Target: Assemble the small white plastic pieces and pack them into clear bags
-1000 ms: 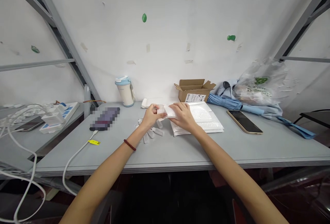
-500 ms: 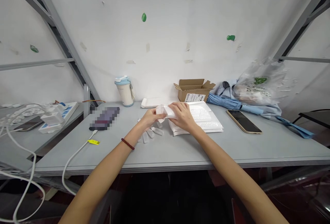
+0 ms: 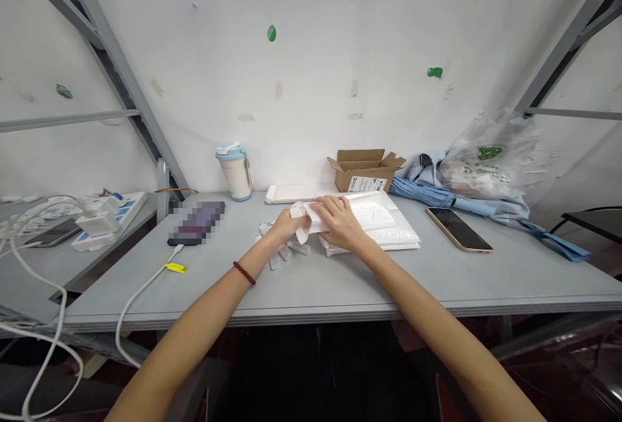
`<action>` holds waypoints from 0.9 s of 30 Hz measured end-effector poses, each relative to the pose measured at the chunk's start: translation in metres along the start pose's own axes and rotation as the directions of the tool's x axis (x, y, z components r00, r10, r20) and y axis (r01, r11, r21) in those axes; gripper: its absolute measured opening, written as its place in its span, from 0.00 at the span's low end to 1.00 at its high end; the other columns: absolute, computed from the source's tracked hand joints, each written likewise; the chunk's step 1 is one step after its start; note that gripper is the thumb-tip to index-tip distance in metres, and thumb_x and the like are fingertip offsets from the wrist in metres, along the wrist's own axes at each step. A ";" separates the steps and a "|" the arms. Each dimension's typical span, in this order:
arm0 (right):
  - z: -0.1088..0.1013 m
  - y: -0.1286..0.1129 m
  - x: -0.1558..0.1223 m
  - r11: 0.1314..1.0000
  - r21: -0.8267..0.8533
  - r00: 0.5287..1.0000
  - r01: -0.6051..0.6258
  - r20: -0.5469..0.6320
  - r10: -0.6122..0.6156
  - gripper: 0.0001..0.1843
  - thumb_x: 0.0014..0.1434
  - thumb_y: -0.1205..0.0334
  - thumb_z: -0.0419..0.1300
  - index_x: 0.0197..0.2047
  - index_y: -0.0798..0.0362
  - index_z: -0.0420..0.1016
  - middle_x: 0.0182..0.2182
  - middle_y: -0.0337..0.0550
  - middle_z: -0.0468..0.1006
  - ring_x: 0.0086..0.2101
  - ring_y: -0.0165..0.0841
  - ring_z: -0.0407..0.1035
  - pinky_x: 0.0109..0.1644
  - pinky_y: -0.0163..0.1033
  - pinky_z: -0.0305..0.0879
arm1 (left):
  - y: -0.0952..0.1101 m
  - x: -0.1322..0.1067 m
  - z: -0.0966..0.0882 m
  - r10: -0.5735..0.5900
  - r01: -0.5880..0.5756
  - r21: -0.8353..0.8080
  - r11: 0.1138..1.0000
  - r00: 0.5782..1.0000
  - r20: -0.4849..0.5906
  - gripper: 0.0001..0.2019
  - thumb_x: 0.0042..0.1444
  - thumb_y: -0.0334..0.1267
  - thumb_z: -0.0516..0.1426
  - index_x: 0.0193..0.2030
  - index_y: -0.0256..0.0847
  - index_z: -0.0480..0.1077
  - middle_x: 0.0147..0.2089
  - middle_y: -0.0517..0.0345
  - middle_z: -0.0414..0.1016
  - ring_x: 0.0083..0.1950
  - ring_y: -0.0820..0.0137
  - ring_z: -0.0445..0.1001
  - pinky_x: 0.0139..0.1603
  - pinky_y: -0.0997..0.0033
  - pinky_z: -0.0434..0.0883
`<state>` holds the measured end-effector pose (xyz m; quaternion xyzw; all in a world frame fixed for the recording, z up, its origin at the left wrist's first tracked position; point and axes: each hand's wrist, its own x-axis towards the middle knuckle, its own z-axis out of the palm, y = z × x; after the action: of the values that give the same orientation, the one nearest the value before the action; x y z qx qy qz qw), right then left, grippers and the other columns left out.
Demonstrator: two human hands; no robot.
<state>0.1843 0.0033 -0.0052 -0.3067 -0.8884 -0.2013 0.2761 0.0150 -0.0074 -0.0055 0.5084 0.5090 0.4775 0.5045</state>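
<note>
Both my hands meet over the middle of the grey table (image 3: pixel 340 279). My left hand (image 3: pixel 284 226) pinches the open left end of a white bubble mailer (image 3: pixel 302 218), with its flap hanging down. My right hand (image 3: pixel 340 222) is closed over the same mailer from the right. Below my left hand, several small clear tubes (image 3: pixel 286 253) lie loose on the table. A stack of white bubble mailers (image 3: pixel 389 227) lies just right of my right hand.
Along the wall stand a white-and-blue cup (image 3: pixel 236 172), a flat white pack (image 3: pixel 286 194) and an open cardboard box (image 3: pixel 365 170). A phone (image 3: pixel 459 229), a blue umbrella (image 3: pixel 437 196) and a plastic bag (image 3: pixel 490 156) lie right. A dark phone (image 3: pixel 197 222), its cable and a power strip (image 3: pixel 104 218) lie left.
Both hands have drawn slightly toward me and left with the mailer. Its left flap now hangs lower. My left hand has shifted from the top edge to the mailer's end.
</note>
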 end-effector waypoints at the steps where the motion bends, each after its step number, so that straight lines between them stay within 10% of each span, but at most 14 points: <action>1: 0.000 -0.002 0.000 1.000 -0.027 1.000 0.006 0.030 -0.005 0.26 0.55 0.62 0.56 0.57 0.58 0.62 0.56 0.61 0.63 0.55 0.48 0.55 0.54 0.51 0.49 | 0.000 -0.001 0.001 -0.005 0.005 0.015 1.000 1.000 0.000 0.08 0.38 0.36 0.61 0.28 0.37 0.70 0.23 0.62 0.71 0.24 0.73 0.66 0.23 0.75 0.61; 10: 0.006 -0.010 0.001 0.996 -0.086 0.984 -0.034 0.171 0.048 0.32 0.54 0.68 0.54 0.63 0.62 0.55 0.59 0.64 0.61 0.57 0.51 0.54 0.54 0.54 0.52 | 0.005 -0.006 0.001 -0.009 -0.008 0.150 0.989 0.994 0.109 0.09 0.44 0.36 0.58 0.18 0.38 0.64 0.16 0.61 0.67 0.19 0.73 0.65 0.21 0.74 0.62; 27: 0.002 0.012 -0.003 0.974 -0.185 0.991 -0.127 -0.060 0.117 0.26 0.58 0.78 0.42 0.58 0.56 0.62 0.51 0.55 0.71 0.49 0.41 0.62 0.54 0.51 0.48 | 0.026 -0.002 -0.026 0.078 -0.060 -0.129 0.990 0.988 0.137 0.17 0.49 0.51 0.59 0.27 0.34 0.70 0.27 0.51 0.74 0.28 0.70 0.73 0.29 0.71 0.68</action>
<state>0.1927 0.0120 -0.0065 -0.3805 -0.8377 -0.2747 0.2793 -0.0101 -0.0079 0.0217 0.5260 0.4233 0.4883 0.5530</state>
